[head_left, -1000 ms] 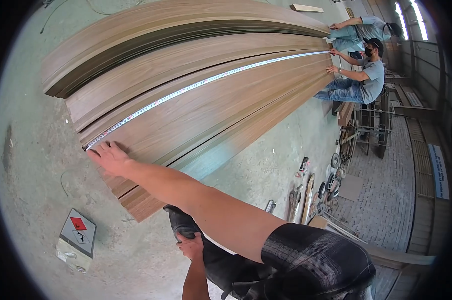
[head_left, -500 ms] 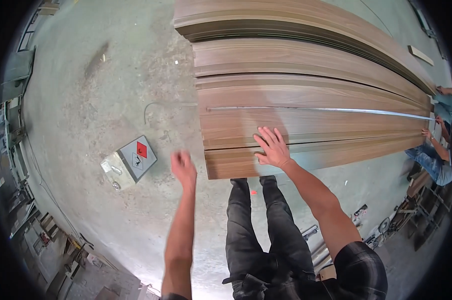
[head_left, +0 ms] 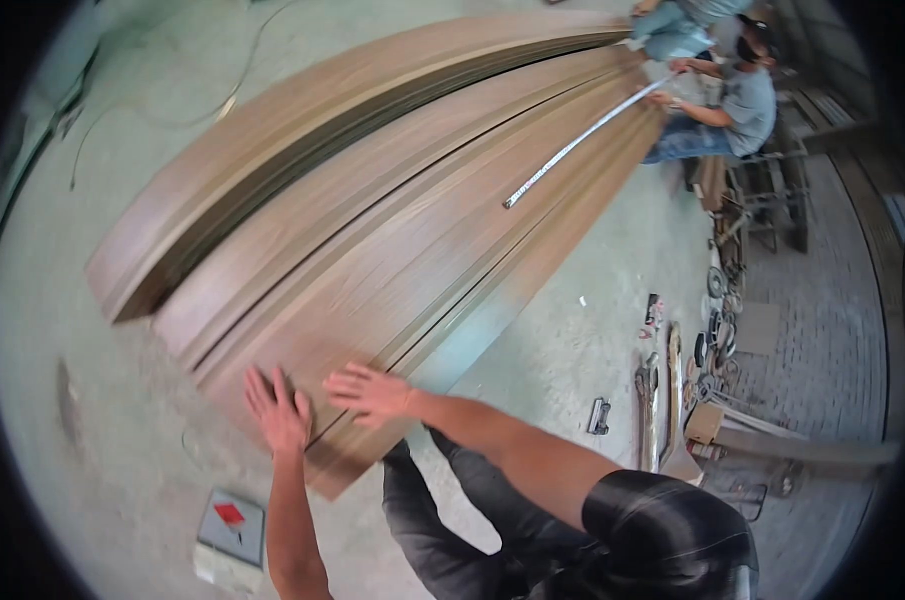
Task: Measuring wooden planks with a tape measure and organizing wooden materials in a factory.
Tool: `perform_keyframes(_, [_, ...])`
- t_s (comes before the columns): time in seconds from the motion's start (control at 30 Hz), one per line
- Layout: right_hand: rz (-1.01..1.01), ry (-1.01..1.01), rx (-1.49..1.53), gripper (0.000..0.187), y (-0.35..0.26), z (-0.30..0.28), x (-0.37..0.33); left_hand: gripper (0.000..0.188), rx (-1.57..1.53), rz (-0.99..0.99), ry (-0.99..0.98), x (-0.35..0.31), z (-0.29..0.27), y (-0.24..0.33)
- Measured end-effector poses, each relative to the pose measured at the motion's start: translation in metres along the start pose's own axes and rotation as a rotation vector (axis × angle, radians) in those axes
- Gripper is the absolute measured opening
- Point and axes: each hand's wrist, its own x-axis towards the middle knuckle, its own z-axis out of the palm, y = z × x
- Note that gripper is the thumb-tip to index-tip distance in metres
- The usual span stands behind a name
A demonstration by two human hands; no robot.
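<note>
Both hands, left hand and right hand, are laid flat with spread fingers on the thin boards; these long sheets probably bend easily and are best held at the edges.

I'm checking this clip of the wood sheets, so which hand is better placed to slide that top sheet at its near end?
Probably the right hand: it lies flat, fingers spread, on the top veneer sheet near its end. The left hand sits at the stack's near corner, partly over the edge, so it has less surface to push.
</note>
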Motion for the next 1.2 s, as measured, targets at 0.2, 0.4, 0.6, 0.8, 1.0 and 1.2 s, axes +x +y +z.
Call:
perform_keyframes(0.2, [0.043,-0.048,0.000,0.061,-0.010,-0.022,0.000,0.062,0.062,-0.040,-0.153,0.001,-0.013,0.011])
perform_keyframes(0.4, [0.271,-0.106,0.125,0.063,-0.042,-0.042,-0.009,0.067,-0.164,-0.004,-0.238,-0.056,-0.021,0.019])
perform_keyframes(0.6, [0.561,-0.120,0.406,0.054,-0.070,-0.040,-0.089,0.069,-0.501,-0.195,-0.559,-0.220,-0.045,0.036])
perform_keyframes(0.8, [1.039,0.427,1.269,0.019,-0.015,-0.093,-0.123,0.073,-0.689,-0.419,-0.920,-0.343,-0.091,0.026])
perform_keyframes(1.0, [0.913,0.931,1.648,0.099,0.157,-0.296,0.015,0.053,-0.842,-1.117,-0.476,-0.430,-0.136,0.004])
perform_keyframes(1.2, [0.408,1.359,1.813,0.073,0.174,-0.388,0.132,0.054,-0.820,-1.376,-0.369,-0.485,-0.196,0.027])
